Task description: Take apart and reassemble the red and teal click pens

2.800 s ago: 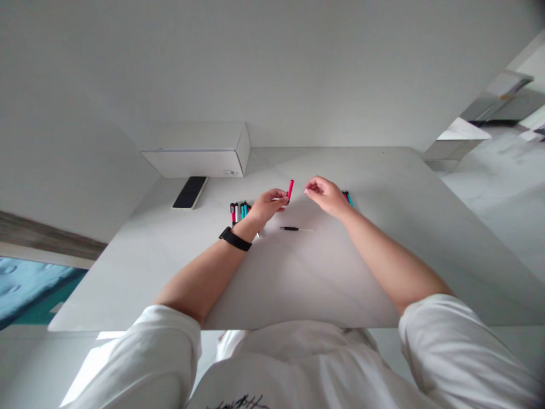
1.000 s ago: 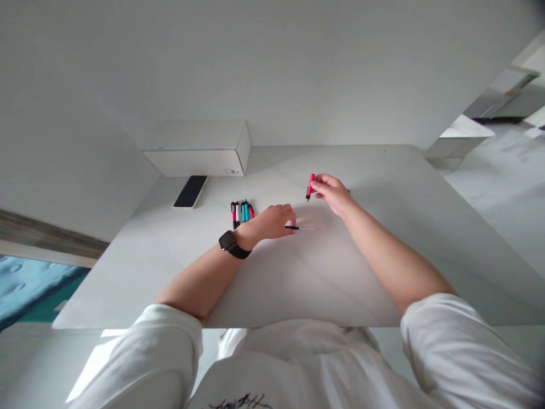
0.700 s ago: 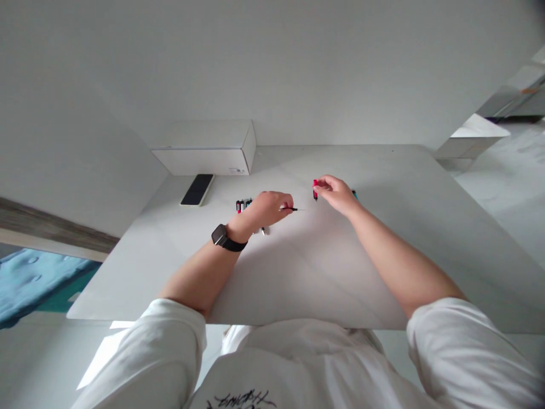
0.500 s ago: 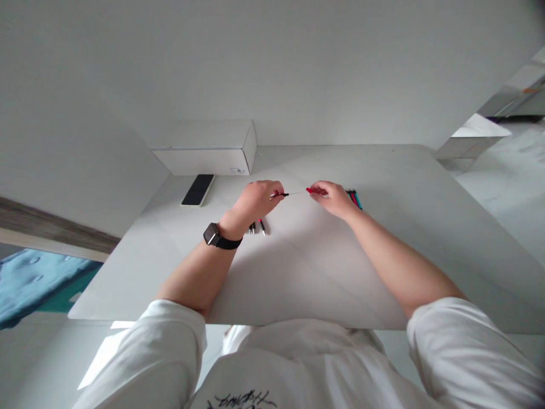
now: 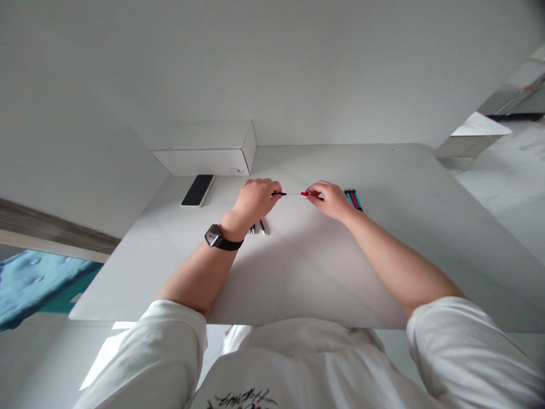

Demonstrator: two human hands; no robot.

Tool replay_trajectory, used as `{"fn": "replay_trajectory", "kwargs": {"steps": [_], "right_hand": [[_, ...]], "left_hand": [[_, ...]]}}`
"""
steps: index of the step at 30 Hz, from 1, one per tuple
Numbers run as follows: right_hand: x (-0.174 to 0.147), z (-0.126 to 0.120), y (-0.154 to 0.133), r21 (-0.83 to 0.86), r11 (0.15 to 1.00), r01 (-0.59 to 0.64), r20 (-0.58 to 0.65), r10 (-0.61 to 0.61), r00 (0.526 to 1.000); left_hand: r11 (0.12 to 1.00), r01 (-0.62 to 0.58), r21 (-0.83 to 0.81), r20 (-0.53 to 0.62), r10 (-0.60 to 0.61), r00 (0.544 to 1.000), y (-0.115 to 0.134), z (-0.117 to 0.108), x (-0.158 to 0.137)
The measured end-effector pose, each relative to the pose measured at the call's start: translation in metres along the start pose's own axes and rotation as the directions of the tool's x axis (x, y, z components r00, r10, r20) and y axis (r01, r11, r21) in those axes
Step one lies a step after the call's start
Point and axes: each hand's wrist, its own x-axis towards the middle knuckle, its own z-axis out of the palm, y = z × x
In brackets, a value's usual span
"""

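Observation:
My left hand is closed, fingertips pinching a black pen part. A thin pale pen refill sticks out of that part to the right. My right hand pinches a red pen barrel whose left end lines up with the refill; whether the tip has entered it is too small to tell. Below the left hand, a few black pen parts with silver tips lie on the table, one with a red end. Several teal and red pen barrels lie beside the right hand, partly hidden by it.
On the white table a phone lies at the left, in front of a long white box against the wall. A blue cushion is beyond the table's left edge.
My right hand has brought the red barrel left and slightly down, level with the refill, narrowing the gap. More of the pen barrels at the right now shows. My left hand has barely shifted.

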Motion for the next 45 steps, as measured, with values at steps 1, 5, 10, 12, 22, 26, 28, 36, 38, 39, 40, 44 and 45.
{"fn": "replay_trajectory", "kwargs": {"steps": [1,5,10,12,22,26,28,36,38,39,40,44,45], "right_hand": [[0.000,0.000,-0.001,-0.005,1.000,0.001,0.003,0.000,1.000],[0.000,0.000,-0.004,-0.024,1.000,0.006,0.014,-0.005,1.000],[-0.001,0.000,-0.012,-0.044,0.999,0.020,0.059,-0.017,0.998],[-0.002,0.000,-0.015,-0.055,0.998,0.036,0.077,-0.032,0.996],[-0.001,0.001,-0.019,-0.101,0.990,0.103,0.115,-0.091,0.989],[-0.002,0.001,-0.022,-0.100,0.989,0.106,0.120,-0.094,0.988],[-0.002,0.000,-0.023,-0.095,0.990,0.107,0.119,-0.095,0.988],[-0.001,-0.001,-0.026,-0.154,0.977,0.149,0.124,-0.130,0.984],[-0.001,-0.001,-0.026,-0.203,0.963,0.176,0.117,-0.154,0.981],[-0.001,-0.001,-0.027,-0.229,0.955,0.188,0.112,-0.166,0.980],[-0.001,-0.001,-0.027,-0.253,0.947,0.199,0.105,-0.177,0.979],[-0.001,-0.003,-0.031,-0.312,0.924,0.220,0.086,-0.203,0.975],[-0.001,-0.003,-0.031,-0.313,0.924,0.220,0.091,-0.202,0.975]], "left_hand": [[1.000,-0.003,0.008,-0.001,0.003,1.000,0.000,0.001,0.000],[1.000,-0.010,0.011,0.008,0.010,1.000,0.002,0.003,0.001],[0.999,-0.032,0.005,0.024,0.032,0.999,0.007,0.007,0.000],[0.999,-0.040,-0.001,0.031,0.040,0.999,0.010,0.010,0.000],[0.998,-0.064,-0.026,0.071,0.066,0.995,0.017,0.016,0.000],[0.998,-0.059,-0.024,0.077,0.061,0.995,0.018,0.015,0.000],[0.998,-0.064,-0.022,0.078,0.065,0.995,0.019,0.014,0.000],[0.994,-0.062,-0.094,0.082,0.070,0.994,0.018,0.018,0.000],[0.991,-0.054,-0.123,0.089,0.065,0.994,0.018,0.020,0.001],[0.989,-0.048,-0.139,0.096,0.062,0.993,0.017,0.020,0.001],[0.987,-0.041,-0.156,0.105,0.058,0.993,0.017,0.021,0.001],[0.975,-0.019,-0.222,0.138,0.051,0.989,0.017,0.021,0.002],[0.971,-0.021,-0.236,0.141,0.055,0.988,0.017,0.021,0.002]]}}
